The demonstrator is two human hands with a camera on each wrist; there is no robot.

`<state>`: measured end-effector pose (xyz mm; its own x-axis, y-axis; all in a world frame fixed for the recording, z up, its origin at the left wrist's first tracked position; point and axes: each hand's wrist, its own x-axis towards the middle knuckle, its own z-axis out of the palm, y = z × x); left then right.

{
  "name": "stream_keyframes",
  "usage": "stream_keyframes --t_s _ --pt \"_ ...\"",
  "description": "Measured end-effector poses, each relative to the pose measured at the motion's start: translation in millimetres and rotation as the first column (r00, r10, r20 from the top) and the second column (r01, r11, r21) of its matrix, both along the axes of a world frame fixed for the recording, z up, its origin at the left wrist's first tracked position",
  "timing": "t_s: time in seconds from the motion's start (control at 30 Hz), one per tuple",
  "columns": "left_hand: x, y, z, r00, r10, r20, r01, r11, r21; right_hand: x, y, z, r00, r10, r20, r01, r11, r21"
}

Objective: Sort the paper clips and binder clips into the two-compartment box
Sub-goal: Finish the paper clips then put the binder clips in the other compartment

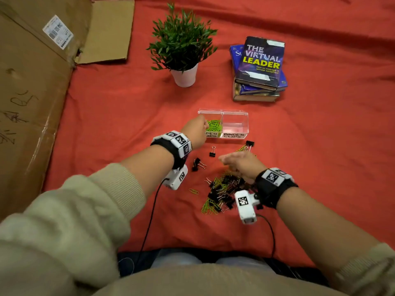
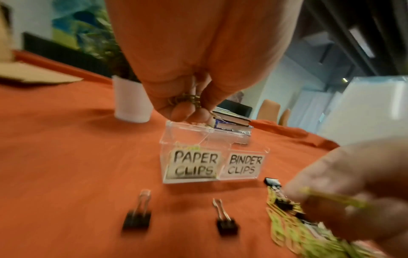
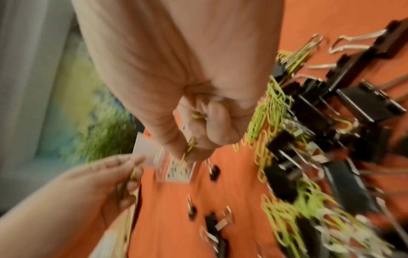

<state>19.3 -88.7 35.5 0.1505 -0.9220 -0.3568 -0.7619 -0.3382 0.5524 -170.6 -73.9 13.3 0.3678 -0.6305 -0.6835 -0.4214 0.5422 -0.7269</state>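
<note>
- The left hand (image 1: 197, 130) hangs over the near-left corner of the clear two-compartment box (image 1: 235, 116), fingertips bunched round a few paper clips (image 2: 185, 101), right above the compartment labelled PAPER CLIPS.
- That compartment already holds a heap of green paper clips (image 1: 214, 124); the one labelled BINDER CLIPS looks bare.
- The right hand (image 1: 239, 162) is above the mixed pile (image 1: 222, 189) on the red-covered worktop (image 1: 128, 116), fist closed on several green clips (image 3: 189, 146) that poke out below the fingers.
- Loose binder clips (image 1: 212, 152) lie on the cloth between pile and box; none have been sorted, I'd say.
- To drop well, I'd keep the left fingertips low and inside the rim, clear of the middle divider, then let go all at once so nothing bounces out or hops across.
- The right hand's bunch should wait until the left one clears the opening; both over one small compartment risks a spill.
- Worth a check that no black clip has snagged in either bunch; blur hides that.
</note>
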Motion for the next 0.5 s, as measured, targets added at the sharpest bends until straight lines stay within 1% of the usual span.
stream_keyframes --t_s 0.07,0.13,0.2,0.23,0.3,0.33,0.4,0.47,0.5 --pt "-8 -25 -1 0.994 -0.075 0.075 0.073 0.997 0.026 -11 -17 3 0.987 -0.129 0.099 0.119 0.988 0.095" --pt "-14 -41 -2 0.976 -0.145 0.161 0.135 0.988 0.073 -16 -33 9 0.962 -0.223 0.159 0.196 0.966 0.168" --pt "-18 -50 -5 0.958 -0.191 0.215 0.176 0.981 0.085 -14 -47 15 0.945 -0.277 0.176 0.236 0.946 0.221" --pt "-19 -53 -8 0.953 -0.208 0.22 0.194 0.978 0.083 -12 -54 19 0.946 -0.279 0.162 0.24 0.944 0.225" --pt "-18 -53 -15 0.951 -0.239 0.196 0.224 0.97 0.095 -3 -68 23 0.964 -0.249 0.096 0.231 0.958 0.169" --pt "-16 -52 -19 0.952 -0.249 0.177 0.233 0.966 0.11 3 -75 27 0.974 -0.219 0.058 0.212 0.971 0.115" --pt "-15 -46 -23 0.965 -0.225 0.136 0.213 0.972 0.096 20 -89 34 0.989 -0.146 -0.03 0.146 0.989 0.003" --pt "-13 -34 -24 0.986 -0.141 0.09 0.145 0.989 -0.035 41 -101 39 0.989 -0.027 -0.145 0.01 0.993 -0.116" --pt "-13 -24 -22 0.994 -0.087 0.071 0.095 0.988 -0.124 51 -106 40 0.977 0.056 -0.208 -0.094 0.98 -0.177"
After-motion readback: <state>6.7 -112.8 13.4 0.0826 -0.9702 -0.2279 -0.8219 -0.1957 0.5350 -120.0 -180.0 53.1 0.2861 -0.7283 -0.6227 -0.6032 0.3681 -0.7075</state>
